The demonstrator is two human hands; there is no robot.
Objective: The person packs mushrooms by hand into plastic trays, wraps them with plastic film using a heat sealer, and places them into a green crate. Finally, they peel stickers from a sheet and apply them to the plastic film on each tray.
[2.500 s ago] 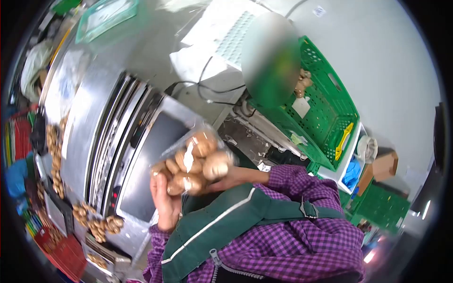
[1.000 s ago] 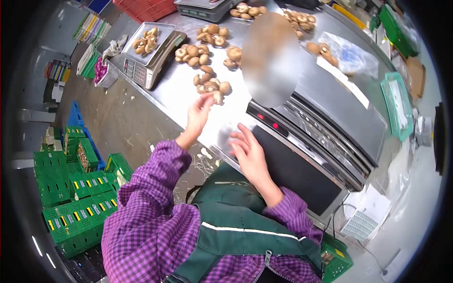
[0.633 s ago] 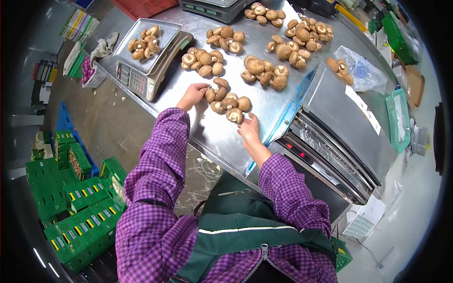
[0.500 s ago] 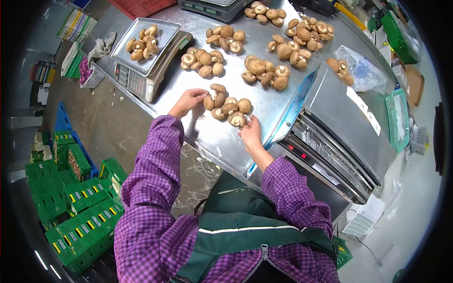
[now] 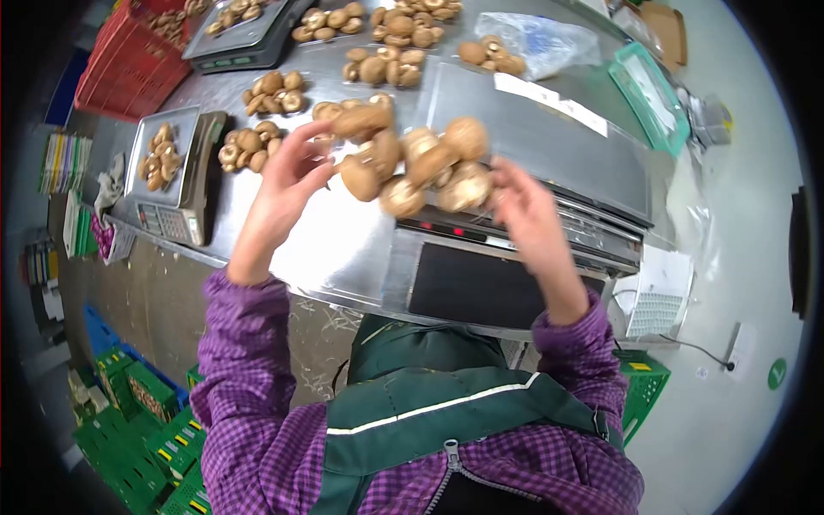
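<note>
A pack of brown mushrooms (image 5: 431, 163) is lifted above the metal table, held between my two hands. My left hand (image 5: 290, 176) grips its left edge, fingers curled with the thumb below. At the right edge my right hand (image 5: 525, 204) has its fingers pinched on the pack, slightly blurred. The clear tray or film under the mushrooms is hard to make out. Behind and below the pack lies a wrapping machine (image 5: 532, 129) with a black plate (image 5: 472, 287) in front.
Left stands a weighing scale (image 5: 167, 223) with mushrooms (image 5: 160, 159) on its tray. More mushroom groups (image 5: 251, 146) sit along the table (image 5: 335, 249). Further back are a red crate (image 5: 129, 73), a second scale (image 5: 240, 56), a plastic bag (image 5: 541, 43) and a green basket (image 5: 648, 99).
Both hands have raised the mushroom pack off the table and carried it right, over the wrapping machine's edge. The camera view has turned to the right.
</note>
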